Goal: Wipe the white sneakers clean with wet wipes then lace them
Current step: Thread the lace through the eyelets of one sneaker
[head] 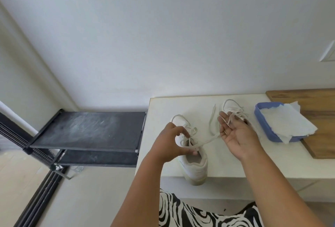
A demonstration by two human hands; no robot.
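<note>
Two white sneakers stand on a white table [163, 110]. The near sneaker [194, 165] has its heel over the table's front edge. My left hand [169, 142] pinches its lace [206, 141] at the top eyelets. That lace runs right and loops up past my right hand [235, 134], which is held palm up with straight fingers; the lace passes by its fingers. The far sneaker [233, 108] lies behind my right hand, partly hidden, with loose laces.
A blue tray [261, 119] with white wipes [290, 121] sits to the right, partly on a wooden board [319, 99]. A black shoe rack [87, 128] stands left of the table. My patterned clothing shows at the bottom.
</note>
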